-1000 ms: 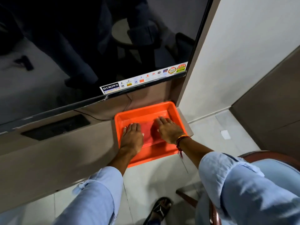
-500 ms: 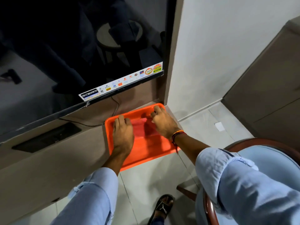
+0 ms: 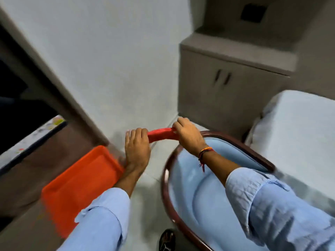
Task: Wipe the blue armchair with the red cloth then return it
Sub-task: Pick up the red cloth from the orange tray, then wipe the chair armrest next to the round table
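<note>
Two hands, our left hand (image 3: 137, 146) and right hand (image 3: 187, 135), squeeze the red cloth (image 3: 160, 135) tight; it might slip and miss the blue armchair (image 3: 203, 189).

Both arms reach forward, sleeves rolled; left hand (image 3: 137, 149) and right hand (image 3: 188, 135) each curl closed, knuckles up.

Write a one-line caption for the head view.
Both hands hold the red cloth between tray and armchair.
</note>
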